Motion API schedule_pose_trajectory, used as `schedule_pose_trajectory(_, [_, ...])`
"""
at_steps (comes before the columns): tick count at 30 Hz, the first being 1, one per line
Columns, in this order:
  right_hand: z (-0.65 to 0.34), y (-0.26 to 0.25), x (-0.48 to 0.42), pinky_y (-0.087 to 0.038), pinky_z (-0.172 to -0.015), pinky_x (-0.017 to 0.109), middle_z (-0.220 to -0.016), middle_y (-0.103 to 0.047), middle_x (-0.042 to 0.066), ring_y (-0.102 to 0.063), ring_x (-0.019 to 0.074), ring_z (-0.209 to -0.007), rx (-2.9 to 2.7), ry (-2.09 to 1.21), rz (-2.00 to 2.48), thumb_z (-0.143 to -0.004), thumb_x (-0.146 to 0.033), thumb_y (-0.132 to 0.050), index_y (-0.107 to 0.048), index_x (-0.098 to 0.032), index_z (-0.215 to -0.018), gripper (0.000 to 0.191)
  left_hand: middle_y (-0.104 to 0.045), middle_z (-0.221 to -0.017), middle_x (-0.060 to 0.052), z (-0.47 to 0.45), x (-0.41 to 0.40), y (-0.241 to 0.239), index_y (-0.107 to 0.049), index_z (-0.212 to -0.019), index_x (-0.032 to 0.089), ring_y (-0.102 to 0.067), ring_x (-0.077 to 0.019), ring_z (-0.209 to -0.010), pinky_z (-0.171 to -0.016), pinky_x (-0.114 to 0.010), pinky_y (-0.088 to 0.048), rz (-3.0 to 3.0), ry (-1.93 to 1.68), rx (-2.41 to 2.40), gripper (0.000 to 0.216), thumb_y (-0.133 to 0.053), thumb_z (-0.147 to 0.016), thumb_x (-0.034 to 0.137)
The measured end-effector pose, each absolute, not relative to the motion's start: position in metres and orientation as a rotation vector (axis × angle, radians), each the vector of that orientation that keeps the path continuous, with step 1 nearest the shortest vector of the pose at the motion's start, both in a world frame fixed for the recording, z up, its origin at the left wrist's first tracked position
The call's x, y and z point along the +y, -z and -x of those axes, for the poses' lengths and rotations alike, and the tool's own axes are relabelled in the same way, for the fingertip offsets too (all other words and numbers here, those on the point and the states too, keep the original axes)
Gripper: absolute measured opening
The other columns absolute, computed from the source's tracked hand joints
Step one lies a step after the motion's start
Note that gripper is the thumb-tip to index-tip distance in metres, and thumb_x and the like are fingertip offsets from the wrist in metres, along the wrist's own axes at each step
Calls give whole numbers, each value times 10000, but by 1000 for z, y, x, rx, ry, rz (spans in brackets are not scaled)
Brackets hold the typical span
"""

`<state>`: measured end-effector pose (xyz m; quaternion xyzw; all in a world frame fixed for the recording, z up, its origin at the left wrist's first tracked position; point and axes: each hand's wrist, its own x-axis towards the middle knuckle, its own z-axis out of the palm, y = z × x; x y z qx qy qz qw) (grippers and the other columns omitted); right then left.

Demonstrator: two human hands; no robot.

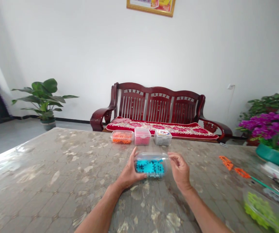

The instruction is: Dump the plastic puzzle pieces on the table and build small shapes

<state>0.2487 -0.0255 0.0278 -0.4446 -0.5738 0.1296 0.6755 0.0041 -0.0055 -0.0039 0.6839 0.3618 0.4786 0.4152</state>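
A clear plastic box of blue pieces (151, 165) sits on the patterned table (56, 174) in front of me. My left hand (130, 172) grips the box's left side, thumb under its front edge and fingers along its far side. My right hand (180, 169) is at the box's right corner, fingers curled in a pinch at the lid's edge. Whether the lid is lifted I cannot tell.
Three small boxes stand at the table's far edge: orange pieces (122, 136), pink pieces (142, 136), grey pieces (163, 137). Orange parts (234, 166) and a green box (263, 207) lie to the right near purple flowers (273, 129). A wooden bench (158, 110) stands behind.
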Motion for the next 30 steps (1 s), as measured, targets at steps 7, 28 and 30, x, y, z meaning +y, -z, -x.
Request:
schedule_pose_trajectory(7, [-260,-15,-42,-534,-864,339,-918,-703,46,-662,190,-924,-1576,-238,1047,-856,-235,-589,-650,-235,-806,79,-417,-1455,-158,0,-7,-5,-337,-1483,184,-395,-341,-1359,-1145,-499,-312,-1908,-1220,984,1030,-837,-604,382])
schedule_pose_trajectory(28, [-231,-49,-13,-514,-767,322,-957,-697,53,-639,196,-861,-1660,-117,1385,-840,-237,-539,-694,-230,-958,195,-649,-1241,-75,12,3,4,-743,-1016,254,-618,-245,-1147,-994,-439,-508,-1938,-1705,1201,221,-581,-869,286])
schedule_pose_trajectory(30, [-232,-50,-15,-474,-819,331,-936,-706,50,-622,204,-895,-1809,-60,1516,-878,-285,-537,-723,-242,-901,192,-664,-1218,-71,12,4,3,-739,-1030,253,-623,-241,-1138,-993,-434,-510,-1923,-1740,1241,235,-575,-863,274])
